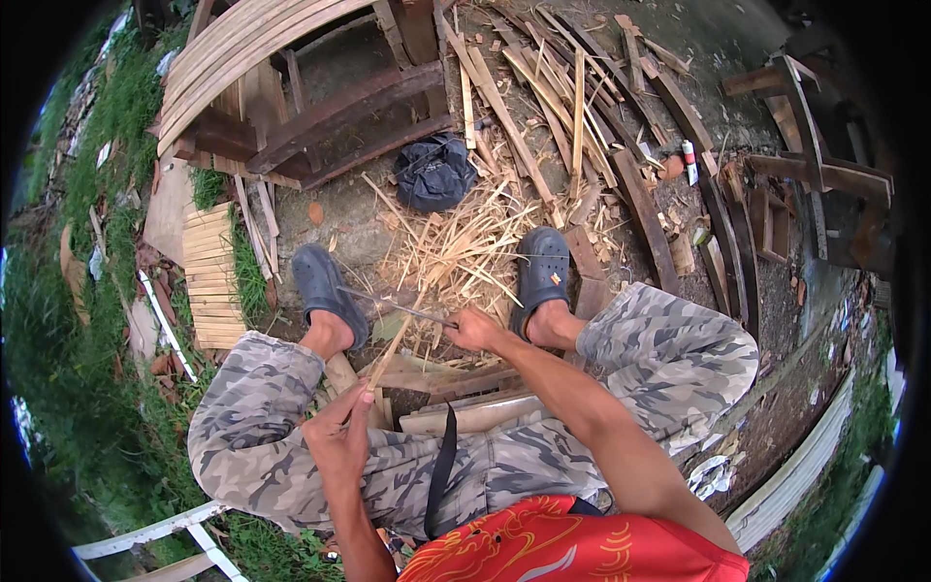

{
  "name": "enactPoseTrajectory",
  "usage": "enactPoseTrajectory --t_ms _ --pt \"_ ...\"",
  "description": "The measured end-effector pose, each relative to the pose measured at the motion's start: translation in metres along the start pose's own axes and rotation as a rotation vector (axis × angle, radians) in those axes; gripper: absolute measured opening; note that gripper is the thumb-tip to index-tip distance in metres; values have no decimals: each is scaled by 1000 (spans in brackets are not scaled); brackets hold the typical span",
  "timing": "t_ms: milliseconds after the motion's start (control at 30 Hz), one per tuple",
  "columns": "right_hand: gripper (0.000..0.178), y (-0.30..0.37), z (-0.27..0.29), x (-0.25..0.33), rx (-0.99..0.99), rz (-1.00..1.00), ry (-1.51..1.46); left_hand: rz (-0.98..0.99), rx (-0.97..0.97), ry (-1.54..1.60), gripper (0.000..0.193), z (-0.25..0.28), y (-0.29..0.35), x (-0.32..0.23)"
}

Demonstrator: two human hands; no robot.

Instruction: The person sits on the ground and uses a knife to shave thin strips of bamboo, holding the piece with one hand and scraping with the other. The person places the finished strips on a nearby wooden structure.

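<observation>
While the left hand (337, 436) is pinching a pale wooden strip (392, 350) left of centre, the right hand (474, 330) — fingers curled tightly — is gripping a slender knife (427, 315), which is crossing the strip near mid-frame.

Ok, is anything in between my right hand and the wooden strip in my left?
Only the knife in your right hand; its blade crosses the wooden strip in view, beyond your left hand. Nothing else visible intervenes.

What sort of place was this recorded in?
Probably an outdoor yard serving as a woodworking spot: green grass grows along the left side, a heap of thin wood shavings lies near the middle, and long wooden pieces are strewn toward the upper right.
</observation>
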State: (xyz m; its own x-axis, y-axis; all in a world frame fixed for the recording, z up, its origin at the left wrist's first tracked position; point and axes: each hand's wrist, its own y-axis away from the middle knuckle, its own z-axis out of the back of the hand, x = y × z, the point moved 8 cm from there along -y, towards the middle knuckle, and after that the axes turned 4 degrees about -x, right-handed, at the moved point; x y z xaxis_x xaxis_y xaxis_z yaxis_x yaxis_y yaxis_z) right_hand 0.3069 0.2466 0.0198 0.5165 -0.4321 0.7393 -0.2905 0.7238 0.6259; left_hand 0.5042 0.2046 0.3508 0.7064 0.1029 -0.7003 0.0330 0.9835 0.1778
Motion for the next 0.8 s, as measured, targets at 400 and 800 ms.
enactPoseTrajectory --t_ms 400,800 --pt "43 7 -1 -52 -211 -354 35 144 -43 -95 20 8 0 20" --pt "51 47 58 -4 -115 -678 -8 96 -331 13 27 11 -11 30"
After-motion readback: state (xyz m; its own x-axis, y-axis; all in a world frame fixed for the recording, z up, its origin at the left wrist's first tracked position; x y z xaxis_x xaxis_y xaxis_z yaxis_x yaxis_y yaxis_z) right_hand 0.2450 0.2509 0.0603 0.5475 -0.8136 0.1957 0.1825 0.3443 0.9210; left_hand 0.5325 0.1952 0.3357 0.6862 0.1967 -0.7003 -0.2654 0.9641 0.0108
